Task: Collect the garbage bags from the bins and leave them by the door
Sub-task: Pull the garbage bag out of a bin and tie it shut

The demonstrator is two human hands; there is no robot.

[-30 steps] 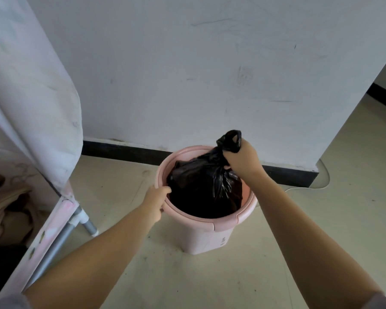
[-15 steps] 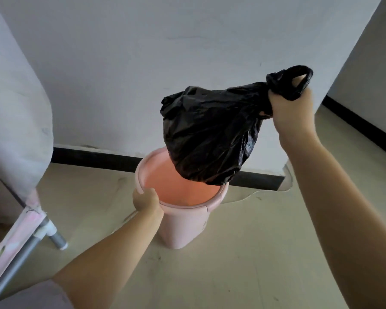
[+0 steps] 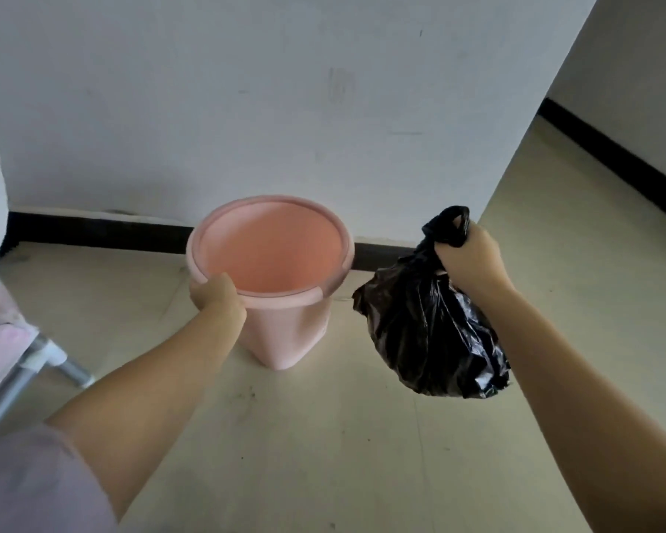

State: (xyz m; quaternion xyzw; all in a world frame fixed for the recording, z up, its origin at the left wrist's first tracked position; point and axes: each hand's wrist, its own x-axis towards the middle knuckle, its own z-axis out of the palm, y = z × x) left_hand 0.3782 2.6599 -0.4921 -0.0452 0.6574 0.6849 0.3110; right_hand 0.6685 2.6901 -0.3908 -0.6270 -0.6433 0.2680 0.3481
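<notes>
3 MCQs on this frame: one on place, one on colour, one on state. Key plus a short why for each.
1. Where is the black garbage bag?
A. inside the bin
B. hanging to the right of the bin
C. lying on the floor

2. What colour is the bin?
A. pink
B. blue
C. grey

3. What is the left hand doing?
A. hanging free
B. gripping the bin's rim
C. holding the bag

Key:
1 B, the right hand grips its knotted top and it hangs clear of the floor beside the bin.
2 A, wall and rim are pink.
3 B, it is wrapped over the near rim.
</notes>
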